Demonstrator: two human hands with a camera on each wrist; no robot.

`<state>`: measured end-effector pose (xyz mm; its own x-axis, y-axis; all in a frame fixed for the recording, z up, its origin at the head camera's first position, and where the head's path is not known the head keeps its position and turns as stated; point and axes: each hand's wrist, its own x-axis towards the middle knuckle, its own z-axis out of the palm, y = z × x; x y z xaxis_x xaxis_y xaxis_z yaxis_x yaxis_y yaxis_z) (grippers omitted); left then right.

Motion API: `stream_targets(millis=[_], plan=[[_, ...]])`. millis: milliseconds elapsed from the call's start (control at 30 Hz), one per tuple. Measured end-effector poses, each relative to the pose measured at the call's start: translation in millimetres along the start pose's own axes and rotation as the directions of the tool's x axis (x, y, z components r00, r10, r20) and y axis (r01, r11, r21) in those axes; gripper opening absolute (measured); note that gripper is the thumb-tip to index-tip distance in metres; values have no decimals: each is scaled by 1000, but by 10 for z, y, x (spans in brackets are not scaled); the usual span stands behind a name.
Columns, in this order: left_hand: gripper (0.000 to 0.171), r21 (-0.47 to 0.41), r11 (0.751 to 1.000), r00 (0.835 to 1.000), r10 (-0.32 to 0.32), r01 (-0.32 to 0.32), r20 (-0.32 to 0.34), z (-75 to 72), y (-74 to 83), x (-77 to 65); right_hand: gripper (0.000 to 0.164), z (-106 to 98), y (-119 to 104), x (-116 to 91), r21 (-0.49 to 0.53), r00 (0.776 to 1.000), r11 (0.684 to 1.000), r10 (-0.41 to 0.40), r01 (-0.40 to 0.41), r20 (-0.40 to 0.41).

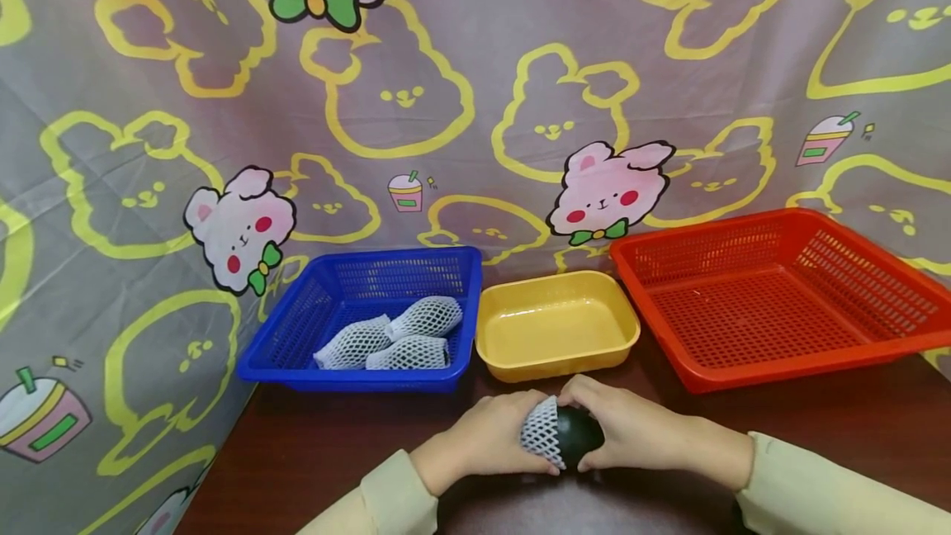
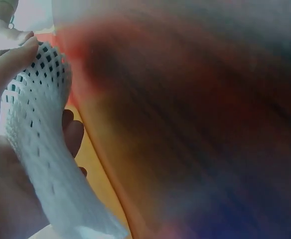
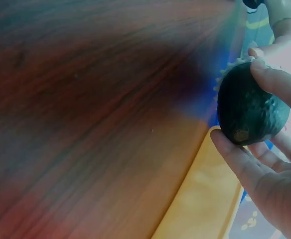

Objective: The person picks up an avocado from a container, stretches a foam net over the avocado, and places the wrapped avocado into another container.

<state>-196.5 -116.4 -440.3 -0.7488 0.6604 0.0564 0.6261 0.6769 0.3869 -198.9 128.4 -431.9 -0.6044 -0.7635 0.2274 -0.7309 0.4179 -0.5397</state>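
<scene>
A dark green avocado (image 1: 579,436) is held low over the table, half inside a white foam net sleeve (image 1: 541,433). My left hand (image 1: 492,436) grips the sleeved end, thumb on the near side. In the left wrist view the foam net (image 2: 41,124) trails off long and slack past the palm. The right hand (image 1: 631,426) holds the bare end between thumb and fingers. Seen from the right wrist, the avocado (image 3: 250,107) shows its stem scar, and the net's scalloped edge sits behind it.
Behind the hands stands a yellow tray (image 1: 557,363). To its left, a blue basket (image 1: 357,381) contains three net-wrapped fruits (image 1: 423,318). A red basket (image 1: 780,304) stands at the right, and a patterned cloth (image 1: 475,106) hangs behind.
</scene>
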Motion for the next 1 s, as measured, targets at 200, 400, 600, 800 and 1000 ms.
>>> stream_targets(millis=[200,400,600,800,1000], plan=[[75,-51,999,999,-17,19,32,45,15,11,60,41,-11,23,15,1000,1000,13,-13,-1],[74,-34,999,1000,16,-15,27,25,62,45,61,76,-6,40,7,1000,1000,19,-19,-19],[72,-18,999,999,28,-27,41,2,66,58,61,83,20,32,10,1000,1000,5,-4,-19],[72,14,1000,998,16,-17,64,7,38,71,63,34,29,-24,36,1000,999,24,-24,16],[77,69,998,997,8,-14,82,-12,31,68,60,-26,43,-95,51,1000,999,15,-16,20]])
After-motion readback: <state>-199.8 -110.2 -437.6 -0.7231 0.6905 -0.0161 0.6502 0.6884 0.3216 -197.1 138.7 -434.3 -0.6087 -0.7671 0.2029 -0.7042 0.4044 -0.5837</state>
